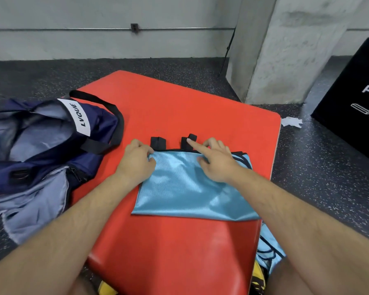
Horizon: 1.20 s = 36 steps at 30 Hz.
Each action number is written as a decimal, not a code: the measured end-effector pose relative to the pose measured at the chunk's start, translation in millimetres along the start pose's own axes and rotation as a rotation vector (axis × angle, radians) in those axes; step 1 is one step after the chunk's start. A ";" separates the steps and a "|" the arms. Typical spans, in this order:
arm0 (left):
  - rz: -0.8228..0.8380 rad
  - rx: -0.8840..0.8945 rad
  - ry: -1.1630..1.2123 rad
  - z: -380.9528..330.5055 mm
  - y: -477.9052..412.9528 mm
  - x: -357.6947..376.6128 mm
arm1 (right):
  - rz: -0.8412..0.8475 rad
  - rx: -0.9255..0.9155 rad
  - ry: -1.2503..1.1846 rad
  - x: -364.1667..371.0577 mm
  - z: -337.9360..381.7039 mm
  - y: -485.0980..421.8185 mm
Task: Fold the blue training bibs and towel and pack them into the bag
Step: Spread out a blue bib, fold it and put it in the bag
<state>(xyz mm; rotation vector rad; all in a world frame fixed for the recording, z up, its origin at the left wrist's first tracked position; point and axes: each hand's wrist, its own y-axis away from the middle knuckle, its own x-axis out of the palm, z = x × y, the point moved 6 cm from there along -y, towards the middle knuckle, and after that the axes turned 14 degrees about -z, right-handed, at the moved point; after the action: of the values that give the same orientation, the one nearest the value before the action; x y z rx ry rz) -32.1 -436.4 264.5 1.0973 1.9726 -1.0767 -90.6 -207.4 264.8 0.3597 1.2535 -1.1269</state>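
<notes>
Nearest me, beside my right forearm, a second blue bib (268, 245) hangs crumpled off the near corner of the red padded bench (179, 99), not yet folded. Under both hands lies the bib (190, 188) I am working on, folded flat into a rectangle, with two black straps (157, 142) poking out from its far edge.

My left hand (136, 160) has its fingers curled at the far left corner and seems to pinch the cloth there. My right hand (215, 160) rests on the far right part. Its forefinger is straight and touches the right-hand strap, and its other fingers are loosely bent and hold nothing.

Left of my left hand the navy bag (41, 145) lies open, partly on the bench. As far as its grey lining shows, nothing blue is inside.

I judge the job early: one bib nearly folded, another waiting, no towel in sight, all packing to come.

Beyond my hands are dark speckled floor (317, 167), a grey wall (73, 13) and a concrete pillar (285, 50). Far to the right stands a black box (354, 92).
</notes>
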 end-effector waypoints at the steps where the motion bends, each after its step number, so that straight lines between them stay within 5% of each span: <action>1: -0.023 0.041 -0.036 -4.7 1.9 -1.1 | -0.009 -0.018 0.042 0.5 1.7 -2.2; 6: 0.124 0.177 -0.158 -33.3 22.0 12.7 | 0.138 -0.082 0.159 15.2 10.2 -3.8; 13: 0.270 0.260 -0.377 -34.8 14.2 30.0 | 0.244 0.168 0.339 3.6 24.9 -1.3; 20: 0.145 0.267 -0.373 -45.0 6.1 30.4 | 0.340 0.183 0.634 -12.8 62.5 14.9; 25: 0.198 0.133 -0.267 -31.8 10.8 45.1 | 0.022 -0.001 0.459 -4.5 81.0 2.7; 28: 0.233 0.137 -0.235 -24.2 17.1 54.9 | 0.103 0.057 0.259 32.0 68.5 8.0; 36: 0.231 0.022 -0.294 -6.7 16.1 55.9 | 0.181 0.275 0.215 44.7 7.0 9.0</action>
<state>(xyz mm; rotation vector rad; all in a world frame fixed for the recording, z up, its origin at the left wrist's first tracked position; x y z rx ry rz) -44.3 -405.0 216.6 1.0795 1.5676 -1.0689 -83.9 -229.6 225.0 0.8029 1.2251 -1.1271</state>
